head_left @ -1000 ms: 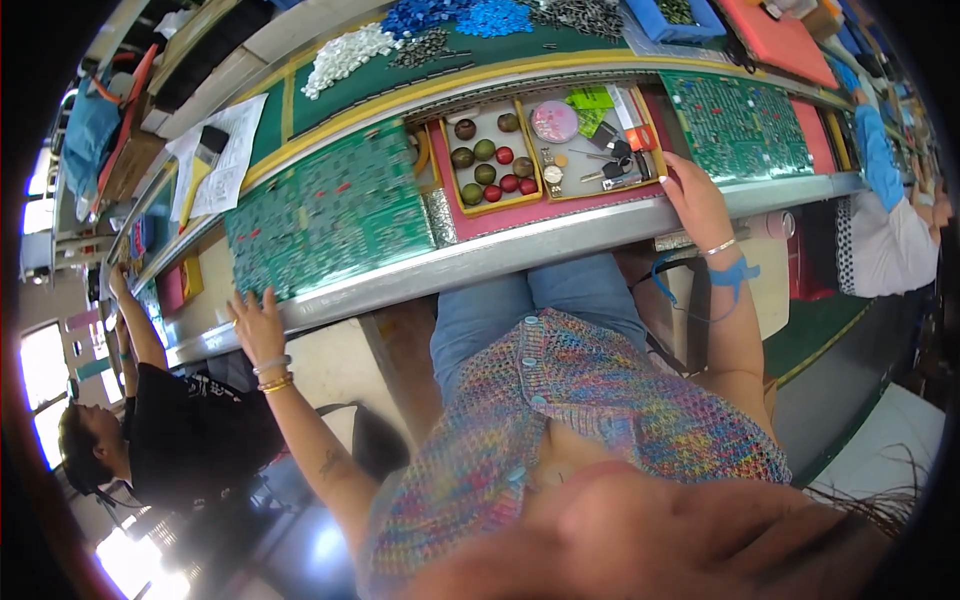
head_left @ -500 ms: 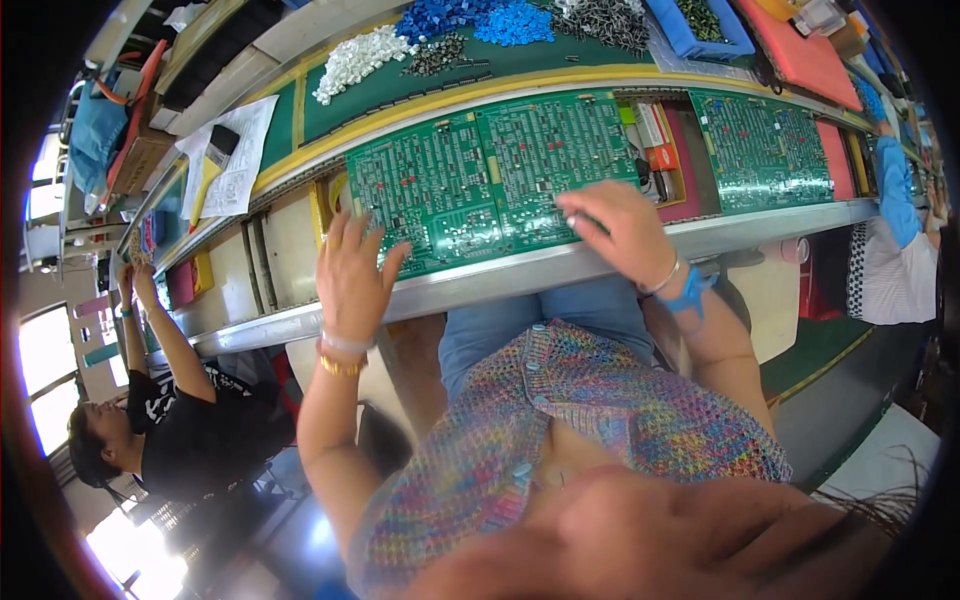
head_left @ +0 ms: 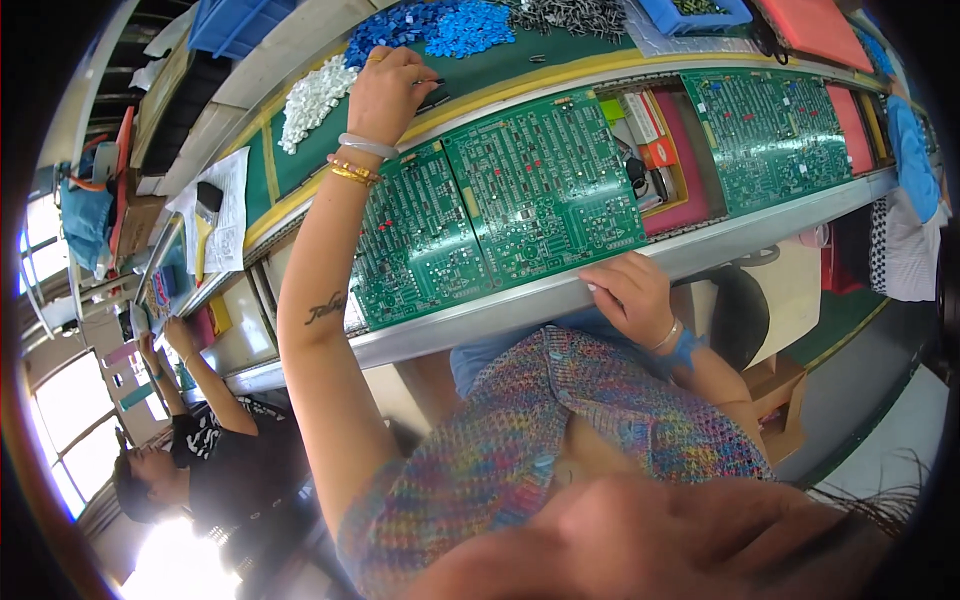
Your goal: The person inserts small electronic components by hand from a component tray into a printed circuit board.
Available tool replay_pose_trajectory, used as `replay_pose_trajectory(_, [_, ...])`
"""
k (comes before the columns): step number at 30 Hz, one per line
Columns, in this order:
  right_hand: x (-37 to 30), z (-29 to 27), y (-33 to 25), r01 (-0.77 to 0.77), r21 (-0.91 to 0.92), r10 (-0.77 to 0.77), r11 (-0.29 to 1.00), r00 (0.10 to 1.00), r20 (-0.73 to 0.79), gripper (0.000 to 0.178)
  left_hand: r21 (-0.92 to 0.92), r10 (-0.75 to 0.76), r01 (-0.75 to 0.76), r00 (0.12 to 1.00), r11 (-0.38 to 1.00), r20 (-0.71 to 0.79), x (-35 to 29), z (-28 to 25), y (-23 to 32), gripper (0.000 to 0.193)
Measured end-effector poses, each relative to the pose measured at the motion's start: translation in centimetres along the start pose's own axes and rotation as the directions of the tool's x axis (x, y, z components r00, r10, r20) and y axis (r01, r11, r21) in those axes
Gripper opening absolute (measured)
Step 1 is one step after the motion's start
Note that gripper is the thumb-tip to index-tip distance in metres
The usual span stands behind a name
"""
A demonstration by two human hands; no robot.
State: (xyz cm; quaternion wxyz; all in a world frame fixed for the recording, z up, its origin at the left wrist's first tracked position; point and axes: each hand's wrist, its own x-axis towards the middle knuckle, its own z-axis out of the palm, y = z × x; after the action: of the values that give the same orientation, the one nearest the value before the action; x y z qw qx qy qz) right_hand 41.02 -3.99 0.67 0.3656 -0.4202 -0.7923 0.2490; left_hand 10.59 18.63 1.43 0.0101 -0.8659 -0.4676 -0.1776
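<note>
The left hand point(head_left: 385, 92) is extended over the green table point(head_left: 475, 75), beside a pile of white parts point(head_left: 315, 100) and near blue parts point(head_left: 470, 28). Its fingers are bent close to a small dark part point(head_left: 431, 82); whether it is gripped cannot be told. A green circuit board point(head_left: 550, 200) is supported behind the metal rail point(head_left: 740, 238), its near edge met by the right hand point(head_left: 635, 298), whose fingers are loosely bent and parted.
</note>
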Motion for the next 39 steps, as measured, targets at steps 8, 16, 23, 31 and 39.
replay_pose_trajectory(8, [0.0, -1.4, 0.2, -0.014, -0.018, 0.014, 1.0, 1.0, 0.009, 0.028, -0.032, 0.108, -0.107, 0.993, 0.994, 0.042, 0.5, -0.8, -0.2, 0.012])
replay_pose_trajectory(16, [-0.9, -3.1, 1.0, -0.12, -0.313, 0.106, 0.942, 0.992, -0.062, 0.028, -0.304, 0.485, -0.482, 0.871, 0.822, -0.071, 3.4, -3.0, 9.6, 0.025])
replay_pose_trajectory(23, [-1.1, -2.9, 0.9, -0.207, -0.338, 0.195, 0.918, 0.978, -0.069, 0.025, -0.406, 0.707, -0.655, 0.706, 0.637, -0.029, 4.4, 1.0, 13.5, 0.022])
replay_pose_trajectory(31, [-1.1, -3.0, 1.1, -0.184, -0.37, 0.173, 0.911, 0.983, -0.062, 0.022, -0.41, 0.738, -0.674, 0.675, 0.615, -0.002, 4.4, 2.0, 14.0, 0.019])
replay_pose_trajectory(39, [-1.2, -2.9, 1.1, -0.183, -0.375, 0.166, 0.909, 0.983, -0.076, 0.022, -0.418, 0.722, -0.647, 0.691, 0.638, 0.032, 4.2, 2.2, 14.0, 0.02])
